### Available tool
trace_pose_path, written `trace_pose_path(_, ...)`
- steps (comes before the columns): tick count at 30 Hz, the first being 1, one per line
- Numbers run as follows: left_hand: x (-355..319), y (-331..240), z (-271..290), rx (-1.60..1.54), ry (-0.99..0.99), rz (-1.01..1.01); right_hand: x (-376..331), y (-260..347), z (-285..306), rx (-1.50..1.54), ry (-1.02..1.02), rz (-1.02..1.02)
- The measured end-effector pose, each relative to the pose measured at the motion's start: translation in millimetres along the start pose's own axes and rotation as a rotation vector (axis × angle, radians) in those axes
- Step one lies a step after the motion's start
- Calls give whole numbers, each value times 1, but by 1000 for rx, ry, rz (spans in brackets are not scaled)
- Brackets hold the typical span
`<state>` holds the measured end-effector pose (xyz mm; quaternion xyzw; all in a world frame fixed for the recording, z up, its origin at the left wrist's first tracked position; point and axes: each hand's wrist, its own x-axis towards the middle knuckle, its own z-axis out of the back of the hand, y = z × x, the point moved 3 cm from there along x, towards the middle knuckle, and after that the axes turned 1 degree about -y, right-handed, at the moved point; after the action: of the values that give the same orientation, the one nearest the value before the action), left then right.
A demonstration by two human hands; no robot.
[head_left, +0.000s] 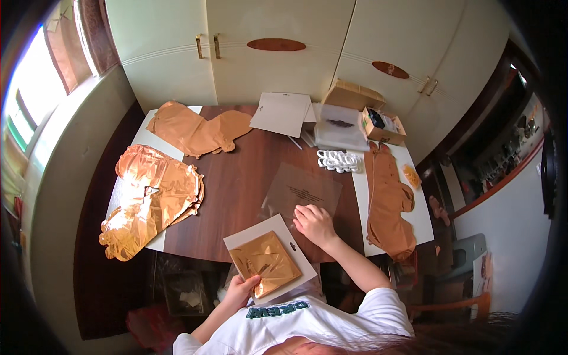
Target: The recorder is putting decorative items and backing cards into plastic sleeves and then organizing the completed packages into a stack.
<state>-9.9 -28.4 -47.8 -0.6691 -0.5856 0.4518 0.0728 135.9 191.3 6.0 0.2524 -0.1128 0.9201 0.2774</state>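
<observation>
2 hands. Left hand (241, 290): thumb pressed on a folded gold foil square (266, 263), gripping it and the white card (284, 236) behind it; the other fingers largely hidden under the card. Right hand (315, 226): fingers loosely bent, close together, over the lower part of a clear bag (305, 180); whether they pinch or merely touch it, cannot tell. Card with foil: tilted, before the chest, at the near edge of the brown table (231, 189). Further out, 3 larger foil pieces: shiny, left (157, 183); dull, upper left (198, 130); dull, right (387, 207). Beyond: white rings (339, 161), white cards (283, 114), open box (384, 127), contents hard to make out; small yellow packet (411, 176), contents unclear
</observation>
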Motion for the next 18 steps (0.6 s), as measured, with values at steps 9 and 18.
trace_pose_path(9,1,-2,-3,12,10,10,5,-2,7,128,-41,44)
trace_pose_path(18,15,-6,-7,-110,-38,-90,15,-1,10,295,46,-88)
